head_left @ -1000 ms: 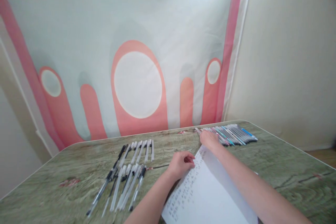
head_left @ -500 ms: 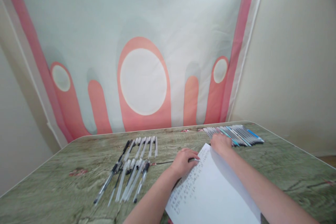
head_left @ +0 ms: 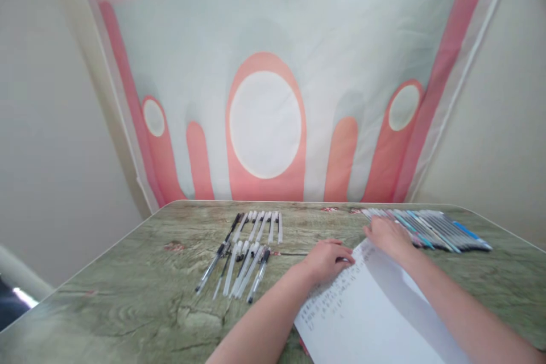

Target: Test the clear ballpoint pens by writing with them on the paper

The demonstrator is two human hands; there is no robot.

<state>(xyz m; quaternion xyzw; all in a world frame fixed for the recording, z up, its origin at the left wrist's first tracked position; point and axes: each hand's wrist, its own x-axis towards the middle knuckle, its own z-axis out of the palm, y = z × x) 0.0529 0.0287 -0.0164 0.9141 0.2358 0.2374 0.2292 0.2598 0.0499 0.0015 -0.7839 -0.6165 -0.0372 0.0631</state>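
My left hand (head_left: 327,259) rests with curled fingers on the upper left corner of a white sheet of paper (head_left: 367,318) that carries handwriting. My right hand (head_left: 386,235) lies just past the sheet's top edge, its fingers on the left end of a row of coloured pens (head_left: 426,227). I cannot see whether it grips one. To the left, a group of clear and black pens (head_left: 247,250) lies on the green wood-grain table (head_left: 149,296), out of reach of either hand.
A pink and pale blue cloth backdrop (head_left: 264,96) hangs behind the table's far edge. Plain walls stand left and right. The table's rounded corners show at the far left and far right.
The view has swung to the left, so everything sits further right in frame. My right hand has drawn back slightly along the coloured pens; my left hand stays on the paper.
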